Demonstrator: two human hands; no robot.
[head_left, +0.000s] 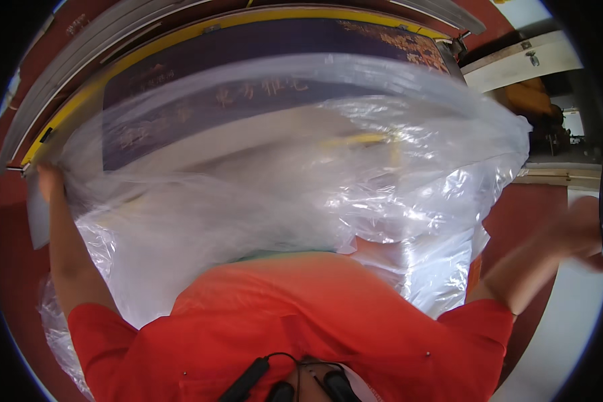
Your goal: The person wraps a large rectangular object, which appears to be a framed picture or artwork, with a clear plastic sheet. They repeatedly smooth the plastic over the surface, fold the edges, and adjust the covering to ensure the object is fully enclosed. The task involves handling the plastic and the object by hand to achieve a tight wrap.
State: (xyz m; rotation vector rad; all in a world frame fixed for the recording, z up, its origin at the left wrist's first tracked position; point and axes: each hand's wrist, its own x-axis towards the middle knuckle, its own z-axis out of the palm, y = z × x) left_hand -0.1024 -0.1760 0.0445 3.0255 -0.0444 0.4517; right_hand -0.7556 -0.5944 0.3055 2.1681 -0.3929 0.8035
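Note:
A large clear plastic sheet (442, 194) billows in front of me, wrinkled and partly smeared by motion. At the far left edge of it, my left hand (50, 181) is closed on the plastic, the arm stretched forward. My right hand (583, 228) is out at the far right, away from the sheet and beside a dark upright edge. Motion blurs it, so its fingers do not show clearly. Under and beyond the plastic lies a wide dark purple panel (261, 40) with light lettering and an orange pattern at its right end.
A yellow strip (181, 41) borders the panel's far side, with grey metal rails (80, 80) behind it. The floor (522, 208) is dark red. At the right are a white cabinet front (516, 67) with a latch and a dark opening holding a yellow-brown object (529, 97).

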